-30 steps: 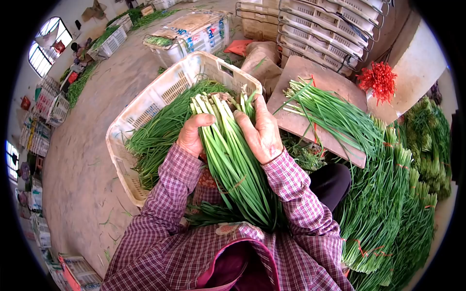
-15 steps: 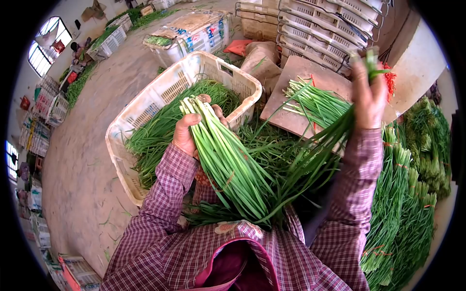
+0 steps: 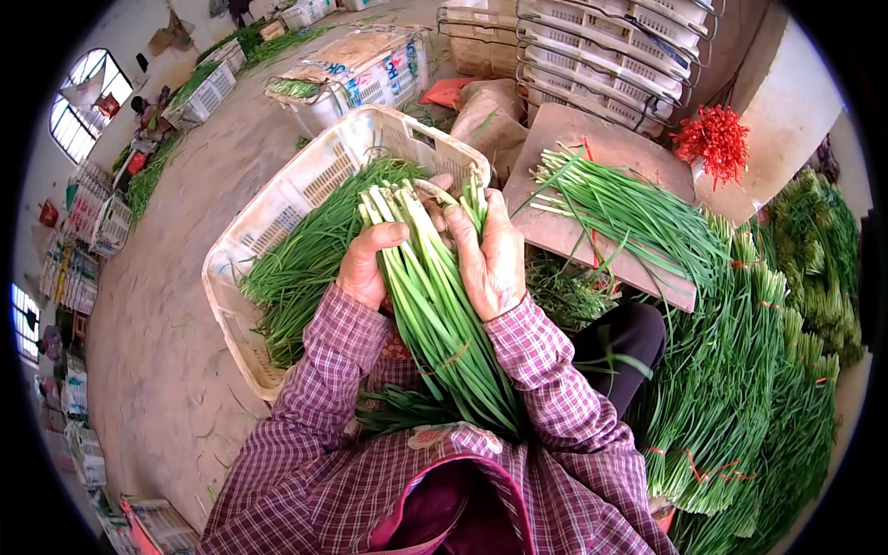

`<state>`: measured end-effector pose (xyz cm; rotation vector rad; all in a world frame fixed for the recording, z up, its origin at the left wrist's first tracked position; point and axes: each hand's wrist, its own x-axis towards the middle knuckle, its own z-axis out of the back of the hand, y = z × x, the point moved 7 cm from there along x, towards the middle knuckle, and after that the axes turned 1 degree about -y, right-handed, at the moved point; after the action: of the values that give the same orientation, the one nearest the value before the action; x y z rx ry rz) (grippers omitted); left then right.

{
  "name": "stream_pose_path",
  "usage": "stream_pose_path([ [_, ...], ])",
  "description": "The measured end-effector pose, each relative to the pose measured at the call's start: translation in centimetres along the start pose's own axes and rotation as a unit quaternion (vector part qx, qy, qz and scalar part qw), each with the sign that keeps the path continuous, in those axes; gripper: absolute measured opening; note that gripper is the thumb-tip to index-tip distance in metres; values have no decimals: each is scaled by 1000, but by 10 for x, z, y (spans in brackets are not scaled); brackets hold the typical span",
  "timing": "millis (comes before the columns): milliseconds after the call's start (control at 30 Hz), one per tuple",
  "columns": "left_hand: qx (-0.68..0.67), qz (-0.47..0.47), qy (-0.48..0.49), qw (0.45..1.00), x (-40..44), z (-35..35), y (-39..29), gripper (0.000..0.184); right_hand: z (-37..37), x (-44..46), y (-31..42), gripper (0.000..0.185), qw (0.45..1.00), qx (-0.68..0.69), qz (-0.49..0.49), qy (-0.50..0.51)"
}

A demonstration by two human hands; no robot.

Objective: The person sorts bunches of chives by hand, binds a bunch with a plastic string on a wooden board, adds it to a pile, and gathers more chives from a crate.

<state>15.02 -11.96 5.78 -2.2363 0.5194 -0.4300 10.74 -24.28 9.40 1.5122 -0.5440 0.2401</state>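
My left hand [image 3: 368,264] is wrapped round a thick bunch of Chinese chives [image 3: 442,310], its thumb across the pale cut ends. The green leaves run down over my lap. On the bunch's other side, my right hand [image 3: 492,259] is closed round a smaller clump of chives [image 3: 474,199], held against the bunch with the stem ends up. Behind both hands is a white plastic crate [image 3: 242,242] with loose chives [image 3: 310,254] in it. To the right, more chives [image 3: 629,199] lie on a board [image 3: 572,134], with a red tie under them.
Tied chive bundles [image 3: 717,398] are piled along my right side. A cluster of red ties [image 3: 712,143] hangs by the board's far corner. Stacked white crates [image 3: 606,60] stand behind it. Another crate [image 3: 388,69] sits farther off on the floor. My knee [image 3: 629,347] is near my right forearm.
My right hand has come down and left from above the board to the bunch, bringing its clump of chives alongside. My left hand keeps its hold.
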Motion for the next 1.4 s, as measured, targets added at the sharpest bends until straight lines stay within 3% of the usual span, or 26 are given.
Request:
stream_pose_path([
  [100, 0, -9, -22, 1000, -3, 0, 1, 77, 1, -6, -5, 25, 1000, 10, 2, -3],
  [167, 12, -9, -43, 999, -6, 0, -1, 72, 2, -11, -8, 27, 995, -91, 31, 9],
  [300, 21, -9, -33, 999, -6, -1, -1, 61, 2, -12, -2, 30, 996, -81, 40, -16],
  [400, -17, -55, -22, 998, 1, -9, 1, 75, -3, -17, -1, 26, 999, -43, -4, -12],
  [433, -17, -55, -22, 998, 1, -10, 1, 75, -5, -19, 5, 26, 997, -73, 37, -12],
  [567, -28, -33, 49, 998, -3, -18, 5, 81, -11, -17, -2, 34, 996, -73, 39, 16],
  [633, 21, -27, -6, 999, -11, -9, 6, 80, -9, -17, 11, 38, 930, -333, 153, -18],
  [667, 5, -20, -19, 1000, -14, -8, 7, 87, -10, -14, 7, 43, 922, -353, 160, -9],
  [800, -15, -16, 13, 1000, -9, -18, 3, 84, -6, -8, 18, 49, 883, -433, 179, -15],
  [833, -15, -17, 14, 1000, -10, -16, 3, 84, -4, -4, 18, 49, 883, -434, 179, -15],
  [900, -7, 38, -2, 999, -12, -8, 10, 88, 5, 10, 9, 51, 954, -275, 115, 26],
  [933, -7, 39, -2, 999, -11, -8, 10, 88, 12, 17, 15, 51, 966, -211, 147, 10],
  [967, -20, 55, 3, 998, -10, -9, 13, 86, 19, 24, 12, 51, 989, -110, 100, 21],
  [1033, -47, 88, 12, 995, -12, -10, 18, 82, 20, 37, 23, 58, 983, -123, 79, 109],
  [1067, -24, 99, -7, 995, -13, -7, 19, 70, 16, 40, 30, 59, 981, -113, 101, 124],
  [1167, 23, 82, -45, 995, -11, -3, 18, 60, -9, 41, 44, 57, 919, -256, 222, 200],
  [1233, 17, 94, -51, 994, -8, 6, 23, 58, -26, 40, 33, 40, 907, -234, 219, 273],
  [1400, -65, 57, -42, 995, -15, 13, 26, 66, -32, 33, 30, 39, 878, -294, 255, 279],
])
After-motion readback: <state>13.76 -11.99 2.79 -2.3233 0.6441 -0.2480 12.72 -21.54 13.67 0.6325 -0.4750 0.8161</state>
